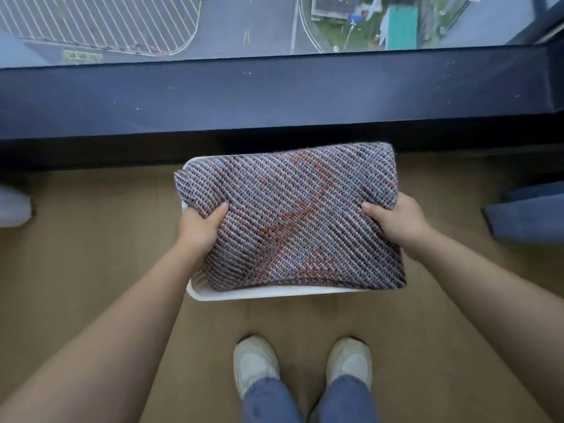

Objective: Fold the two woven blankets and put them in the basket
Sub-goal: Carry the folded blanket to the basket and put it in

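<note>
The floor [91,239] fills most of my view, with the dark window ledge [274,99] across 12 o'clock. The folded blanket [293,221] is over the white basket [274,293], just ahead of my shoes [254,363]. It hides all but the rim at 6 and 9 o'clock. I cannot tell whether it rests there or hangs just above.

I judge the blanket soft, limp and fairly light. Its coarse weave should not slip, but the stacked folds will sag unless both short ends are carried.

Its long axis runs 9 to 3 o'clock, and the 5 o'clock corner overhangs the rim.

My left hand [200,227] takes the 9 o'clock end and my right hand [396,222] the 3 o'clock end. Each grip is clamped on the cloth, thumb on top.
</note>
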Demonstrator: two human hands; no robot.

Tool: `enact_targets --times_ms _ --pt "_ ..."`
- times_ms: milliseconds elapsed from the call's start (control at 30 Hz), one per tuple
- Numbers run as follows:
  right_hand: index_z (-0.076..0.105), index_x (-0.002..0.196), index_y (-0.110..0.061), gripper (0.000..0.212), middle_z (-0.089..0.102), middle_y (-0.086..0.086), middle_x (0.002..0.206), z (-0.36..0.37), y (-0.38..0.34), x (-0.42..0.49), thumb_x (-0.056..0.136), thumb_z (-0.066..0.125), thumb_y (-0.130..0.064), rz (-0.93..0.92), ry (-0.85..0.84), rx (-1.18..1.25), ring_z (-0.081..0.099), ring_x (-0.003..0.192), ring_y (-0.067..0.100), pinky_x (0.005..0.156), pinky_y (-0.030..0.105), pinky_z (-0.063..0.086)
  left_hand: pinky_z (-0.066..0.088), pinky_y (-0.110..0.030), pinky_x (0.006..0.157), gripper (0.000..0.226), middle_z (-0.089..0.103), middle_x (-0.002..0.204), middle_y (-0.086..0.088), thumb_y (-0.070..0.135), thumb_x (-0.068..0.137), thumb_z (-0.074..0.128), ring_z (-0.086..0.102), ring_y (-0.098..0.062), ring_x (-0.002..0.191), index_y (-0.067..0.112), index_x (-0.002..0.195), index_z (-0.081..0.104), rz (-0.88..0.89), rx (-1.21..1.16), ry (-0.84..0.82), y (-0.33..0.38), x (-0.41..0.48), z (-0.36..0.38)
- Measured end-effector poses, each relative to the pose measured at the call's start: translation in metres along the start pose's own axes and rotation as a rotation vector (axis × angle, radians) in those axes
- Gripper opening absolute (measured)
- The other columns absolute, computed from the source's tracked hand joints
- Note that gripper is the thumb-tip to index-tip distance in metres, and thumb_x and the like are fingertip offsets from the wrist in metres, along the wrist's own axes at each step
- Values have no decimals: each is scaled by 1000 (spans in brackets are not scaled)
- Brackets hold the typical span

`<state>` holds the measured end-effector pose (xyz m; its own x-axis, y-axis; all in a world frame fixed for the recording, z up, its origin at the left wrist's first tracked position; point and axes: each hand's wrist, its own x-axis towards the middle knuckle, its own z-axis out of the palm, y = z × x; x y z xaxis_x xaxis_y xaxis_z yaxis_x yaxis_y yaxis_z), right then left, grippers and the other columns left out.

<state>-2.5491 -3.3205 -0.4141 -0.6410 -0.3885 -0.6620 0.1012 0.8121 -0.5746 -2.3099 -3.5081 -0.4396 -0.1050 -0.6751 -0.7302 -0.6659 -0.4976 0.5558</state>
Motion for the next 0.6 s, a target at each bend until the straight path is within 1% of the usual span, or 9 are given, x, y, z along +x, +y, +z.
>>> enact_targets --times_ms 67,133,200,267,333,400,467,533,600 --pt "60 112 -12 30 64 8 113 23 6 12 84 64 -25 38 33 -124 59 102 29 93 39 46 43 -47 99 46 60 124 -13 36 86 62 55 -34 113 6 120 54 32 148 93 -8 13 3" --pt "57 109 -11 29 64 13 112 39 9 18 86 60 -29 68 69 -289 58 101 36 91 45 48 44 -43 96 48 60 122 -15 40 86 60 55 -36 112 5 119 52 47 295 154 -12 20 11" --pt "56 105 -8 29 63 16 108 47 10 20 86 57 -31 101 78 -441 58 97 37 85 43 50 44 -41 86 49 60 116 -18 43 88 57 55 -38 107 3 114 50 45 472 214 -13 22 21" --pt "55 104 -5 32 62 17 108 51 12 23 87 56 -32 126 65 -531 58 96 37 82 41 50 43 -42 80 49 58 114 -21 42 88 56 55 -39 105 0 113 47 46 541 241 -13 22 29" --pt "48 111 -4 39 58 18 114 52 13 24 87 58 -32 119 71 -526 57 101 36 83 42 49 43 -46 86 55 51 123 -20 39 89 56 51 -40 112 -1 123 39 11 517 257 -10 20 34" --pt "33 129 -6 57 46 17 130 54 13 19 85 61 -29 -5 129 -484 48 114 34 91 44 45 38 -48 99 74 32 142 -19 35 89 58 39 -38 127 2 141 18 48 533 248 -9 12 36" --pt "12 144 -13 84 26 16 147 58 13 7 82 65 -30 -291 182 -539 29 131 32 106 45 32 18 -43 114 96 7 155 -17 37 85 60 16 -35 141 6 147 -6 332 743 256 -14 -2 38" --pt "-1 147 -23 101 4 14 155 65 14 -1 77 68 -41 -517 81 -703 5 142 31 115 42 8 -4 -42 113 111 -9 156 -18 52 79 60 -4 -33 144 14 144 -21 643 994 198 -23 -11 39" --pt "-22 141 -38 118 -25 9 153 75 19 4 70 70 -55 -594 -105 -919 -20 141 30 109 41 -10 -14 -45 109 122 -28 151 -16 70 70 57 -20 -35 141 30 132 -41 704 1227 13 -33 -10 39"
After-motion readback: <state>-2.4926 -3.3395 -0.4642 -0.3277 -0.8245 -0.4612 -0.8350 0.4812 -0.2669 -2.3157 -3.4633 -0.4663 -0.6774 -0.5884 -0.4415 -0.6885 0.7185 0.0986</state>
